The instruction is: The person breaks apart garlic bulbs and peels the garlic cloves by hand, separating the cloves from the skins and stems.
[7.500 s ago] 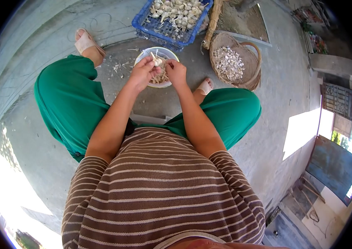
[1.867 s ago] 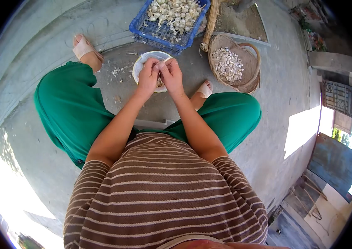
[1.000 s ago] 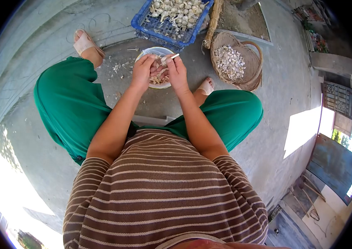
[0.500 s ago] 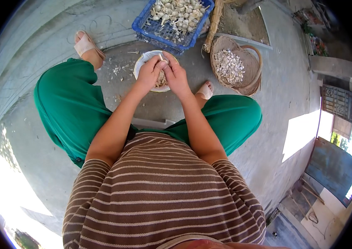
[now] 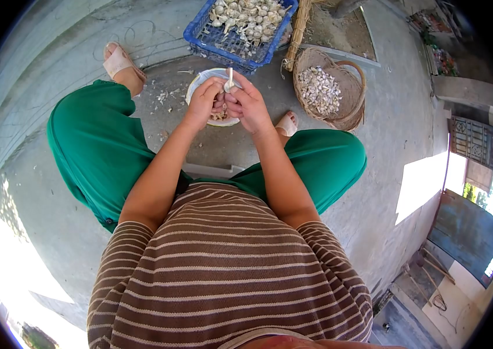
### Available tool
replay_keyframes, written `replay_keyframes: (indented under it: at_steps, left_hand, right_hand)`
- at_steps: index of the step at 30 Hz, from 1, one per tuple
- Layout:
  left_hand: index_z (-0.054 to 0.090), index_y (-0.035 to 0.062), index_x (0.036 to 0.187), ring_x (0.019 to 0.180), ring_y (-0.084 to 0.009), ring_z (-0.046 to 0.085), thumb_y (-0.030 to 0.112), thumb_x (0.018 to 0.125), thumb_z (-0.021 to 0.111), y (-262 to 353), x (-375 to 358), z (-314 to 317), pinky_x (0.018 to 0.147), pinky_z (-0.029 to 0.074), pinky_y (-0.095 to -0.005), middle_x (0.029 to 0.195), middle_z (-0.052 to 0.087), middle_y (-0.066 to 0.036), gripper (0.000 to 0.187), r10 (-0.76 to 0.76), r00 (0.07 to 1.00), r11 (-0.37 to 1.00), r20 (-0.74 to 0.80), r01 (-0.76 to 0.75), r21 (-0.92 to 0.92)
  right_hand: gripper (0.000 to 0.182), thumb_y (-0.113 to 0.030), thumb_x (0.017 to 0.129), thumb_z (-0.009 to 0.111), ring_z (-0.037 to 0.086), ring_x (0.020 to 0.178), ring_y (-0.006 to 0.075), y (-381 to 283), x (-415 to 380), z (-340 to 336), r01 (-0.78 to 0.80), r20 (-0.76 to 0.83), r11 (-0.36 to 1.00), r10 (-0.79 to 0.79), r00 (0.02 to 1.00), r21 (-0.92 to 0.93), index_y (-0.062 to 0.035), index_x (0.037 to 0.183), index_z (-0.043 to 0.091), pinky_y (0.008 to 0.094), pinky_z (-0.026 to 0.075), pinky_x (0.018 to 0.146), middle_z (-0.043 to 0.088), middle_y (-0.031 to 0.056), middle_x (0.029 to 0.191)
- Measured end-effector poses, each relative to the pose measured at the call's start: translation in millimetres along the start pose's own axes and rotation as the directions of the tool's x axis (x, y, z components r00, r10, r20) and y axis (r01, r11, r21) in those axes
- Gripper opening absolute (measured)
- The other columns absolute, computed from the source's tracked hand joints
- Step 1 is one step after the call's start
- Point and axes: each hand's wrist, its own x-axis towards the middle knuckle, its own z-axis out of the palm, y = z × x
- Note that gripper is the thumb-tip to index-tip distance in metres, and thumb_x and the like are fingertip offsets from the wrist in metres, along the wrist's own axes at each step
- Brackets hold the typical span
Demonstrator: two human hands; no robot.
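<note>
Over a pale bowl (image 5: 199, 80) on the floor, my two hands meet around a white garlic bulb (image 5: 229, 85) whose stem points up and away from me. My right hand (image 5: 249, 107) has its thumb and fingers closed on the bulb. From the other side, my left hand (image 5: 203, 103) pinches at it with curled fingers; its fingertips are partly hidden. Inside the bowl lie garlic skins and scraps (image 5: 218, 116), partly covered by my hands.
A blue plastic crate (image 5: 223, 53) holds many garlic bulbs (image 5: 250, 20). To the right stands a wicker basket (image 5: 352, 104) with loose garlic cloves (image 5: 318, 90). Garlic scraps (image 5: 166, 98) litter the concrete by my left foot (image 5: 123, 64). A straw broom (image 5: 298, 35) lies beside the crate.
The bulb has turned so that its stem now stands up between my hands. My right hand's grip has shifted, and its fingers curl in more below the bulb.
</note>
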Motion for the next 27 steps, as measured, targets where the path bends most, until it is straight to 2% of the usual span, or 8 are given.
replay_keyframes:
  at_steps: [2, 6, 9, 11, 12, 14, 21, 27]
  left_hand:
    - [0.056, 0.0066, 0.109, 0.053, -0.0035, 0.038, 0.026, 0.095, 0.046, 9.6, -4.1, 10.0, 0.047, 0.032, -0.0175, 0.067, 0.045, 0.006, 0.026, -0.052, 0.99, 0.998, -0.13, 0.057, 0.037]
    - [0.058, 0.0073, 0.106, 0.056, -0.0019, 0.04, 0.027, 0.095, 0.047, 11.1, -2.1, 3.7, 0.048, 0.032, -0.0167, 0.071, 0.05, 0.006, 0.025, -0.028, 0.999, 0.973, -0.021, 0.032, 0.23]
    - [0.06, 0.0077, 0.103, 0.059, -0.0004, 0.044, 0.028, 0.095, 0.047, 14.8, -3.6, 5.8, 0.049, 0.034, -0.0158, 0.075, 0.054, 0.006, 0.026, 0.04, 0.996, 0.966, 0.08, -0.059, 0.254]
    - [0.06, 0.0084, 0.101, 0.061, 0.0002, 0.045, 0.029, 0.095, 0.048, 16.0, -4.4, 10.7, 0.051, 0.036, -0.0149, 0.076, 0.054, 0.006, 0.025, 0.269, 0.951, 0.803, 0.149, -0.307, 0.511]
    - [0.06, 0.0084, 0.101, 0.061, 0.0002, 0.045, 0.029, 0.095, 0.048, 14.8, -5.1, 10.8, 0.051, 0.036, -0.0149, 0.076, 0.054, 0.006, 0.025, 0.268, 0.952, 0.803, 0.149, -0.306, 0.511]
    - [0.058, 0.006, 0.095, 0.066, -0.0063, 0.057, 0.029, 0.095, 0.047, 12.5, -6.1, 10.7, 0.055, 0.046, -0.0181, 0.084, 0.059, -0.001, 0.025, 0.058, 0.998, 0.968, 0.007, -0.058, 0.245]
    - [0.058, 0.0074, 0.093, 0.067, -0.0085, 0.059, 0.031, 0.096, 0.043, 4.7, -3.2, 4.4, 0.052, 0.044, -0.0181, 0.081, 0.059, -0.002, 0.028, -0.058, 0.993, 0.998, -0.104, 0.057, -0.016]
    - [0.057, 0.0072, 0.092, 0.053, -0.0068, 0.042, 0.032, 0.096, 0.043, -6.9, 3.7, -14.6, 0.045, 0.031, -0.0194, 0.071, 0.05, 0.001, 0.029, -0.078, 0.996, 0.934, 0.047, 0.09, -0.347]
  right_hand:
    - [0.046, -0.005, 0.09, 0.046, 0.029, 0.051, 0.0037, -1.4, -1.4, -1.4, 0.001, 0.0, 1.0, -0.001, 1.0, -0.028, -0.0135, 0.135, 0.038, 0.0186, 0.024, 0.042, 0.042, -0.001, 0.068]
    - [0.048, -0.003, 0.089, 0.045, 0.028, 0.048, 0.0027, -7.0, -6.2, 4.5, -0.019, 0.044, 0.999, 0.021, 0.999, -0.039, -0.0114, 0.136, 0.034, 0.0162, 0.023, 0.041, 0.041, 0.0007, 0.069]
    - [0.048, -0.003, 0.089, 0.046, 0.027, 0.047, 0.0025, -9.2, -7.7, 8.7, -0.025, 0.067, 0.999, 0.022, 0.998, 0.032, -0.0112, 0.136, 0.034, 0.0156, 0.022, 0.04, 0.041, 0.0004, 0.069]
    - [0.048, -0.002, 0.089, 0.046, 0.027, 0.047, 0.0024, -10.0, -7.9, 11.5, -0.01, 0.055, 1.0, 0.01, 0.998, -0.005, -0.0118, 0.135, 0.035, 0.0158, 0.022, 0.039, 0.039, -0.0008, 0.067]
    - [0.048, -0.002, 0.089, 0.046, 0.027, 0.047, 0.0024, -7.2, -6.9, 10.4, -0.01, 0.054, 1.0, 0.011, 0.998, -0.004, -0.0118, 0.135, 0.035, 0.0158, 0.022, 0.039, 0.039, -0.0008, 0.067]
    - [0.048, -0.002, 0.089, 0.046, 0.026, 0.047, 0.0025, 1.4, -3.9, 6.8, 0.012, 0.069, 1.0, -0.012, 0.998, 0.008, -0.0119, 0.134, 0.034, 0.0163, 0.021, 0.039, 0.037, -0.002, 0.065]
    - [0.049, 0.001, 0.087, 0.045, 0.029, 0.047, 0.0033, 9.2, -2.7, 6.9, 0.001, 0.094, 1.0, 0.0, 0.996, -0.007, -0.0117, 0.132, 0.035, 0.0185, 0.02, 0.04, 0.038, -0.0031, 0.064]
    - [0.043, -0.001, 0.088, 0.046, 0.028, 0.045, 0.0036, 10.8, -1.1, 7.5, 0.026, 0.045, 0.999, -0.024, 0.999, -0.044, -0.0092, 0.129, 0.038, 0.018, 0.023, 0.04, 0.037, -0.0024, 0.061]
